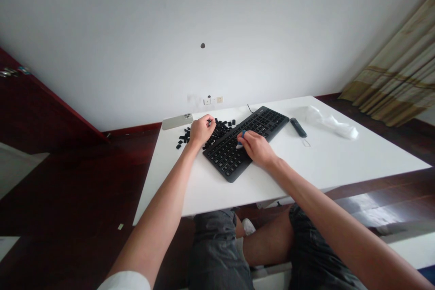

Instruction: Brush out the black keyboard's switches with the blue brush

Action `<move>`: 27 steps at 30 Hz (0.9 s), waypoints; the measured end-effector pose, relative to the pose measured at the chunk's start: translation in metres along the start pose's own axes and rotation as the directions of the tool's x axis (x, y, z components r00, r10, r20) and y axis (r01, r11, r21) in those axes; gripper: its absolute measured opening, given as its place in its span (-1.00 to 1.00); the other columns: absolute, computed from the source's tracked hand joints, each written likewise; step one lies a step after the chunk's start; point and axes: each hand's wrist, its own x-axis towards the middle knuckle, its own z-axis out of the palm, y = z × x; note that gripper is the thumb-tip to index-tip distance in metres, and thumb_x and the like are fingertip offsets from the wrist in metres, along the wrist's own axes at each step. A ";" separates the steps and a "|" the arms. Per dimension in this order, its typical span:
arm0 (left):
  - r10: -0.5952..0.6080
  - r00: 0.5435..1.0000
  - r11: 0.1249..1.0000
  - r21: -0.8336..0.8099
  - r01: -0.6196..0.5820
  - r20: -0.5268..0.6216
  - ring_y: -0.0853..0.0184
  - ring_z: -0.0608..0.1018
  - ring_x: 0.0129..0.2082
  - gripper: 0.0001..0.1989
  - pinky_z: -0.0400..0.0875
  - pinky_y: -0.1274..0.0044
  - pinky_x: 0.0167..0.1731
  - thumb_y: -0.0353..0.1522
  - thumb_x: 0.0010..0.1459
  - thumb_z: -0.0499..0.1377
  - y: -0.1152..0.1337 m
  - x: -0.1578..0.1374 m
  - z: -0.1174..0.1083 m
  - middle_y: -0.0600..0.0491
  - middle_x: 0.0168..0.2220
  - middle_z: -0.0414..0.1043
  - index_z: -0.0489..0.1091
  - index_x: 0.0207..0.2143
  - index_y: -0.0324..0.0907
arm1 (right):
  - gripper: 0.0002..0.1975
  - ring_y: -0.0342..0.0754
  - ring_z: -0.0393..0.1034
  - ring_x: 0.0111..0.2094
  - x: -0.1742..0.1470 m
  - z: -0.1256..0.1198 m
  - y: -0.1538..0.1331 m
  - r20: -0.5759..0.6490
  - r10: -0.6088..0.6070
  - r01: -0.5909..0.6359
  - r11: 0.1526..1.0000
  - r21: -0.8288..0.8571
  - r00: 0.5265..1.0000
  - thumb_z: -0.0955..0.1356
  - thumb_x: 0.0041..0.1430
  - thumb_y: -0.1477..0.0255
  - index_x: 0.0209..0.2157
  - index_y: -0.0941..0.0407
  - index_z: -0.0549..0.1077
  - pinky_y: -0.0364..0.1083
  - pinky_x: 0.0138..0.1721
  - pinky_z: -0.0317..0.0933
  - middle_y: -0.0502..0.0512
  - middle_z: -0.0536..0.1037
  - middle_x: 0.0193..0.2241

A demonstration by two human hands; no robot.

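A black keyboard [230, 156] lies slantwise on the white table, its keycaps off over much of it so that the open key sockets show. My right hand [257, 148] is closed over the keyboard's middle, pinching a small blue tool with a white tip [239, 146] pointed down at the sockets; its exact kind is unclear. Loose black keycaps [220, 128] are heaped along the keyboard's far left side. Above that heap, my left hand [201, 130] has its fingers curled together in a pinch. Whatever it may hold is too small to make out.
A phone [176, 122] rests at the table's back left corner. Right of the keyboard lie a dark oblong object with a loop [298, 128] and a crumpled clear plastic bag [328, 122]. The white table [360, 158] backs onto a wall with sockets [213, 100].
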 end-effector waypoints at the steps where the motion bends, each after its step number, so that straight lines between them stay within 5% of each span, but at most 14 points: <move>1: -0.002 1.000 1.000 -0.005 0.002 -0.001 0.34 0.36 -0.59 -0.80 0.13 0.48 -0.43 -0.24 0.30 0.15 0.000 0.000 0.000 0.15 -0.59 0.41 0.53 -0.31 -0.08 | -0.64 0.10 0.49 -0.23 0.000 0.000 0.000 -0.046 0.047 -0.049 0.998 -0.034 0.998 0.17 0.57 0.19 -0.26 0.05 0.41 0.06 -0.13 0.38 0.20 0.58 -0.27; 4: 0.002 1.000 1.000 -0.013 -0.003 -0.019 0.34 0.37 -0.58 -0.80 0.14 0.48 -0.42 -0.24 0.30 0.16 -0.001 0.001 0.001 0.14 -0.57 0.43 0.53 -0.31 -0.08 | -0.62 0.08 0.48 -0.28 -0.002 0.000 -0.001 -0.156 0.094 -0.101 0.994 -0.038 0.983 0.16 0.58 0.17 -0.28 0.06 0.40 0.06 -0.15 0.37 0.20 0.58 -0.30; 9: 0.003 1.000 1.000 -0.010 -0.003 0.010 0.33 0.34 -0.59 -0.80 0.11 0.47 -0.43 -0.23 0.30 0.15 0.003 0.000 0.001 0.15 -0.61 0.38 0.52 -0.32 -0.07 | -0.64 0.04 0.48 -0.30 -0.003 0.003 -0.012 0.026 -0.065 0.064 0.997 0.037 0.998 0.17 0.58 0.20 -0.24 0.06 0.43 0.01 -0.18 0.37 0.17 0.58 -0.31; 13: -0.005 1.000 1.000 -0.024 0.006 0.009 0.32 0.37 -0.56 -0.79 0.13 0.48 -0.41 -0.22 0.31 0.15 0.007 -0.001 0.000 0.12 -0.56 0.44 0.53 -0.30 -0.08 | -0.62 0.00 0.44 -0.42 -0.002 0.001 -0.014 -0.124 0.096 -0.096 0.995 0.002 0.988 0.17 0.57 0.17 -0.29 0.06 0.39 -0.01 -0.28 0.32 0.10 0.54 -0.43; 18: 0.000 1.000 0.999 -0.034 0.001 0.031 0.32 0.37 -0.56 -0.79 0.12 0.48 -0.42 -0.23 0.30 0.16 0.009 -0.001 0.001 0.12 -0.57 0.42 0.55 -0.29 -0.09 | -0.65 -0.02 0.44 -0.43 -0.005 0.001 -0.022 -0.021 0.002 0.000 0.998 0.062 1.000 0.20 0.56 0.18 -0.28 0.05 0.40 -0.04 -0.31 0.30 0.08 0.55 -0.42; 22: -0.002 1.000 0.999 -0.043 0.003 0.024 0.32 0.37 -0.56 -0.80 0.12 0.47 -0.43 -0.24 0.31 0.16 0.008 -0.001 0.002 0.12 -0.58 0.41 0.55 -0.29 -0.09 | -0.65 -0.05 0.39 -0.49 -0.007 0.004 -0.028 -0.137 0.079 -0.075 0.997 0.036 0.987 0.20 0.56 0.19 -0.31 0.04 0.37 -0.05 -0.37 0.25 0.06 0.53 -0.46; 27: 0.017 1.000 0.999 -0.046 -0.016 0.007 0.33 0.36 -0.57 -0.82 0.12 0.47 -0.43 -0.26 0.30 0.18 0.006 0.000 0.002 0.13 -0.59 0.39 0.55 -0.31 -0.09 | -0.68 -0.03 0.43 -0.44 -0.012 0.004 -0.030 -0.033 -0.019 0.021 0.998 0.060 0.999 0.20 0.56 0.22 -0.26 0.05 0.42 -0.05 -0.32 0.31 0.07 0.55 -0.42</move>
